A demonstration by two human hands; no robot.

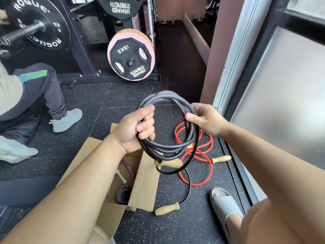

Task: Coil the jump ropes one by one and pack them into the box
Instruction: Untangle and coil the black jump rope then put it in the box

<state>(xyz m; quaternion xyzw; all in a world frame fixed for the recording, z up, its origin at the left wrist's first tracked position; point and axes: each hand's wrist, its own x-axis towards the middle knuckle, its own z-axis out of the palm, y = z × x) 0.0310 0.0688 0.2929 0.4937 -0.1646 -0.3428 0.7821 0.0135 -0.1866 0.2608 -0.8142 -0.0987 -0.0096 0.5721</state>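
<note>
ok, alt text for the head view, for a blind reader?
Left hand and right hand hold a mostly coiled black jump rope, one wooden handle trailing on the gym floor. Below sit an open cardboard box and a loose red jump rope.

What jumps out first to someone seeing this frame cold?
The black jump rope, coiled and gripped by the left hand and right hand, fills mid-frame, one wooden handle lying on the floor. Below it lie a loose red jump rope, to the right, and the open cardboard box, to the left.
</note>
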